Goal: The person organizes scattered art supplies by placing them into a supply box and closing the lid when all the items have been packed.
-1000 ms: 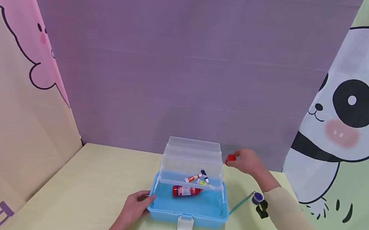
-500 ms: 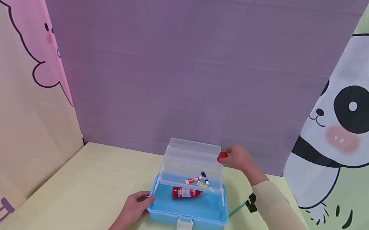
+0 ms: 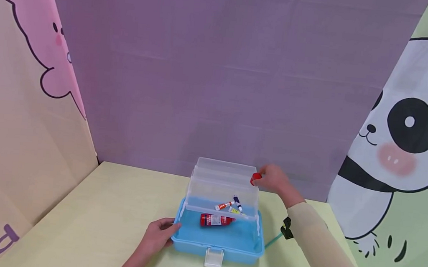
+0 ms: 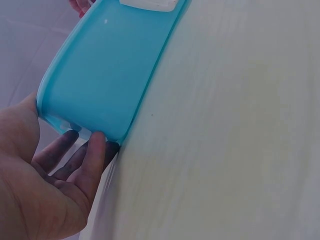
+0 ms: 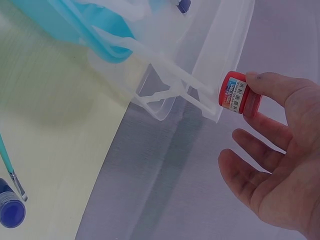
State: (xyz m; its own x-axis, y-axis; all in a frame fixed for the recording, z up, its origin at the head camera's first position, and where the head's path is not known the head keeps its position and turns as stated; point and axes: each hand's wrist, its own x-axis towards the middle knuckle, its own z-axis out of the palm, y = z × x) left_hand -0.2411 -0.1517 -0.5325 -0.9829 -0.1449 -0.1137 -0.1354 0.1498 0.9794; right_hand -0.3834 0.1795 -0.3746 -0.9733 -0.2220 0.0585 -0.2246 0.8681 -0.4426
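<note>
My right hand (image 3: 275,181) pinches a small red paint jar (image 5: 235,93) between thumb and fingers. In the head view, the jar is beside the right edge of the raised clear trays (image 3: 222,174). My left hand (image 3: 154,235) grips the left end of a light-blue art box (image 3: 190,248), thumb at the rim and fingers against the end wall in the left wrist view. A red bottle with a white label (image 3: 215,220) lies inside the box. Orange (image 3: 224,206), dark blue (image 3: 238,203) and yellow (image 3: 235,210) paint tubes rest in a clear tray.
A teal-handled paintbrush (image 5: 7,155) and a blue paint jar (image 5: 12,212) lie on the table right of the box. The white latch (image 3: 214,258) hangs at the front. A purple backdrop (image 3: 217,87) stands behind the pale table (image 3: 130,185).
My right hand has moved left with the red paint jar, up to the edge of the clear trays. The left hand has kept its hold on the box.
</note>
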